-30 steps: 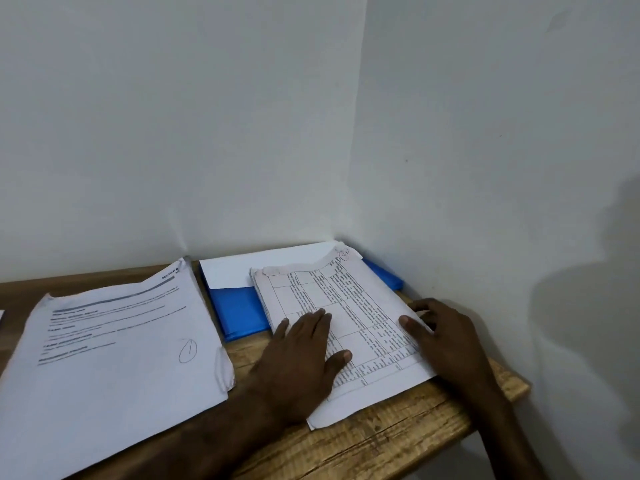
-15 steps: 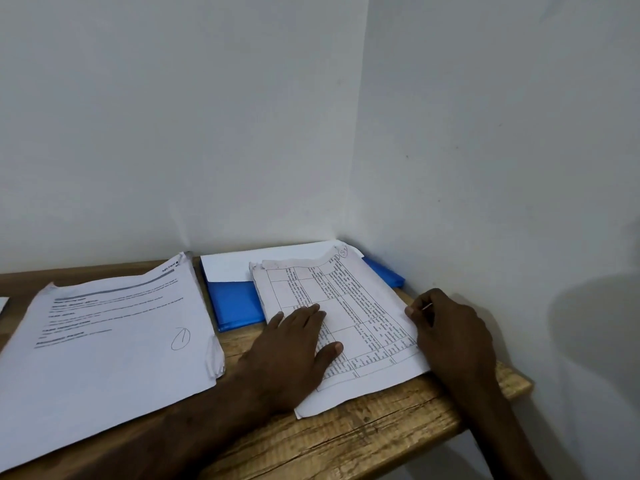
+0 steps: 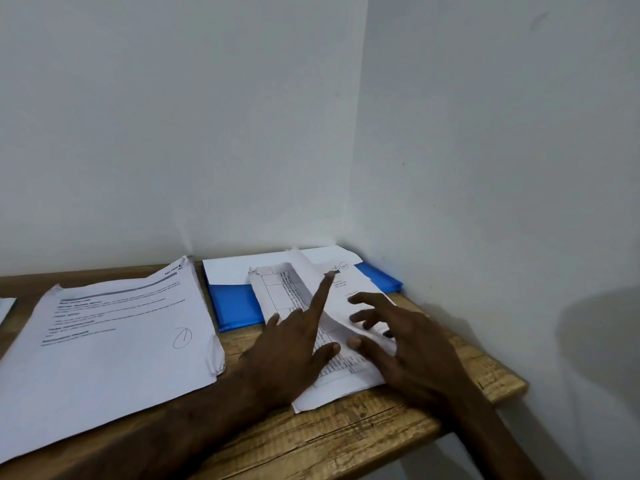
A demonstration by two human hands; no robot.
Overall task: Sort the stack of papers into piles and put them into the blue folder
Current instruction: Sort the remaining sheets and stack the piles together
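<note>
Top sheet peeling back

The top sheet (image 3: 277, 292), flat a second ago, now curls up leftward, baring the page beneath (image 3: 360, 289). The right hand (image 3: 408, 348) has moved in from the edge, and the left hand (image 3: 291, 355) has stretched out its forefinger.

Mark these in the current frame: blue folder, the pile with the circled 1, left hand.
blue folder (image 3: 235, 306): head view, exposed blue cover.
pile with the circled 1 (image 3: 114, 341): head view, middle of the top sheet.
left hand (image 3: 291, 348): head view, back of the hand.
</note>
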